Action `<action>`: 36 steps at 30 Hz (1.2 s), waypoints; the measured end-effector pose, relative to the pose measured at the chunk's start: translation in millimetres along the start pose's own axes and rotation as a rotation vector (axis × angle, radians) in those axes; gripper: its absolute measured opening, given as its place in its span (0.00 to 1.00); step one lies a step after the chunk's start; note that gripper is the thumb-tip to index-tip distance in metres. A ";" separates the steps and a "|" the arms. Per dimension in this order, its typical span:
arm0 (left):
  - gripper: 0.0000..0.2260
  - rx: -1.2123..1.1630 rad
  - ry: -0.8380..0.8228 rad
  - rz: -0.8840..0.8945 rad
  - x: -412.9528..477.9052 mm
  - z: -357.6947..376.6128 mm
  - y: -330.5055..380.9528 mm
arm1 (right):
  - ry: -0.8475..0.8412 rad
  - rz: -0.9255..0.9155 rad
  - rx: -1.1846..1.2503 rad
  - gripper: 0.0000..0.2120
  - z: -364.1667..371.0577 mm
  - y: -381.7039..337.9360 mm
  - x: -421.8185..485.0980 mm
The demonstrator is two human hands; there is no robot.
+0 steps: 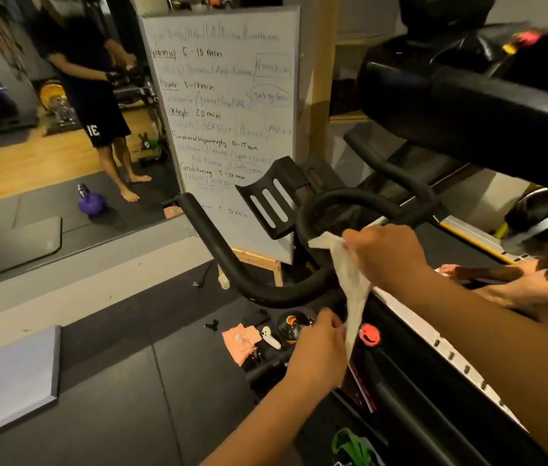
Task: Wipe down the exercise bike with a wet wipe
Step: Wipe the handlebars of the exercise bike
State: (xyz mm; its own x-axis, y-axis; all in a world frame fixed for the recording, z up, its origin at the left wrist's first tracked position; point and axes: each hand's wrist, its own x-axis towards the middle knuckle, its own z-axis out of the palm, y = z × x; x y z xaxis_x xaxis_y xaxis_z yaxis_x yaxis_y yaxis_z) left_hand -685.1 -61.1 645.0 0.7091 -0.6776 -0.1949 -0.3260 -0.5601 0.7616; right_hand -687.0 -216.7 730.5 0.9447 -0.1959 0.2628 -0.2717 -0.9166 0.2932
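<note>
The exercise bike's black handlebar curves across the middle of the head view, with a slotted black holder above it. A white wet wipe hangs stretched in front of the bar. My right hand grips its upper end beside the bar's loop. My left hand pinches its lower end, just above the bike frame and next to a red knob.
A whiteboard on a wooden easel stands behind the handlebar. A wall mirror at left reflects a person and a purple kettlebell. Dark floor mats, a grey pad, an orange cloth and small items lie below. Another person leans at right.
</note>
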 end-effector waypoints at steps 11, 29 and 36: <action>0.23 -0.460 0.094 0.182 -5.5 -50.3 41.2 | 0.113 0.412 1.272 0.04 -19.8 9.8 -38.5; 0.08 -1.144 -0.299 0.119 -13.1 -82.4 53.4 | 0.319 0.756 1.723 0.08 -37.2 1.5 -67.8; 0.17 -1.155 -0.183 0.111 -12.4 -85.7 47.7 | -0.274 0.860 1.862 0.33 -38.5 -29.6 -87.9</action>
State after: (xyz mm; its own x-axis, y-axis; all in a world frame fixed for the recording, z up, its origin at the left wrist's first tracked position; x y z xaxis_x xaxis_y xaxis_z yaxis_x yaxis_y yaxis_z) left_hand -655.8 -38.6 736.7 0.5816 -0.8065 -0.1063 0.4470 0.2077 0.8701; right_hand -769.1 -158.9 734.1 0.7506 -0.5470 -0.3707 -0.2583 0.2735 -0.9265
